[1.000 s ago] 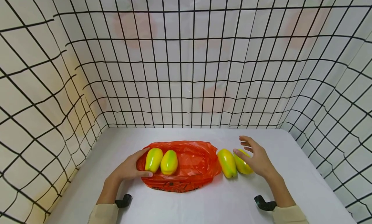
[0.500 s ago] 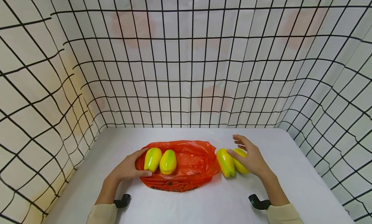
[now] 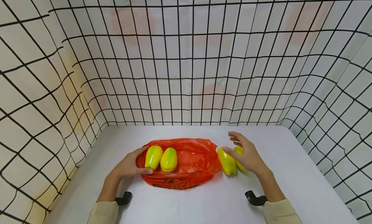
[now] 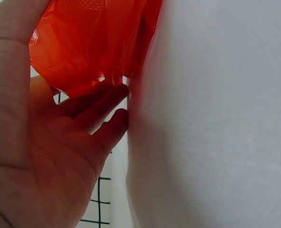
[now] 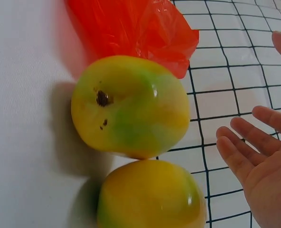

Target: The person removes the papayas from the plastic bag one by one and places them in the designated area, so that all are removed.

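Observation:
A red plastic bag (image 3: 191, 157) lies on the white table with two glossy yellow-green oblong fruits, a left one (image 3: 153, 157) and a right one (image 3: 169, 160), on its left part. My left hand (image 3: 129, 165) holds the bag's left end, thumb at the front and fingers behind; the left wrist view shows red plastic (image 4: 90, 45) between them. Right of the bag, a third fruit (image 3: 227, 162) stands beside a fourth, partly hidden by my right hand (image 3: 247, 156). That hand hovers above them with fingers spread, holding nothing. In the right wrist view the nearer-bag fruit (image 5: 131, 107) has a dark, pitted end.
Black wire grid (image 3: 186, 69) in front of white sheeting rises behind the table and along both sides. The white table surface (image 3: 203, 204) extends in front of the bag. Each wrist wears a black camera mount, such as the right mount (image 3: 255, 198).
My right hand has moved left, from over the outer loose fruit to over both, covering more of the outer one. The left hand, bag and fruits stay put; the head view shifts slightly.

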A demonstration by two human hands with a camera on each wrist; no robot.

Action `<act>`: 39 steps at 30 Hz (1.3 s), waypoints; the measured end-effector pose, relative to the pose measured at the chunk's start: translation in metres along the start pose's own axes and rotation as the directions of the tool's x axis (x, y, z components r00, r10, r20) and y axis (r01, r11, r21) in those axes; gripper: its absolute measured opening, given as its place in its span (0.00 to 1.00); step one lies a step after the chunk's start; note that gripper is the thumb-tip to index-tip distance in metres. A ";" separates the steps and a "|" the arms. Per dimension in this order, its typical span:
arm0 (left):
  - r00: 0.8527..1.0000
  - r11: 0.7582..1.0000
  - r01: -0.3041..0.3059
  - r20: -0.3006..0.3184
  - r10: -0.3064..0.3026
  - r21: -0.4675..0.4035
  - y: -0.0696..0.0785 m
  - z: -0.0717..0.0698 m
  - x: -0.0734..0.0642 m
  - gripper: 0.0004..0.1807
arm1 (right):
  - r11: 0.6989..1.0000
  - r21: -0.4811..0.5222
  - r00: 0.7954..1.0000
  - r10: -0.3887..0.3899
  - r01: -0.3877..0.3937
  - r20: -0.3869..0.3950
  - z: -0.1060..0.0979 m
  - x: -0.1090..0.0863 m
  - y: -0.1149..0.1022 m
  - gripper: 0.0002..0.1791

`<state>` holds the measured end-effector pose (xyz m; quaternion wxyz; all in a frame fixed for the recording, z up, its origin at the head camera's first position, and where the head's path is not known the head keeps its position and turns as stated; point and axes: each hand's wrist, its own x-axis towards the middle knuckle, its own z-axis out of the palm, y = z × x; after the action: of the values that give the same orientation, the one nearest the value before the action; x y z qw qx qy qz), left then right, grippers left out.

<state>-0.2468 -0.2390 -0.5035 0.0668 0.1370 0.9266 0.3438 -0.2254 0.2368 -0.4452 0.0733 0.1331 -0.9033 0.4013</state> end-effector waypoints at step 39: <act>1.000 1.000 0.007 -0.001 -0.007 -0.008 0.003 -0.001 0.000 0.55 | 0.993 0.115 0.996 -0.026 0.017 0.082 0.039 0.011 -0.037 0.37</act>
<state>-0.2467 -0.2373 -0.5003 0.0679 0.1330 0.9258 0.3472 -0.2257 0.1819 -0.4428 0.0322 0.1634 -0.8796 0.4456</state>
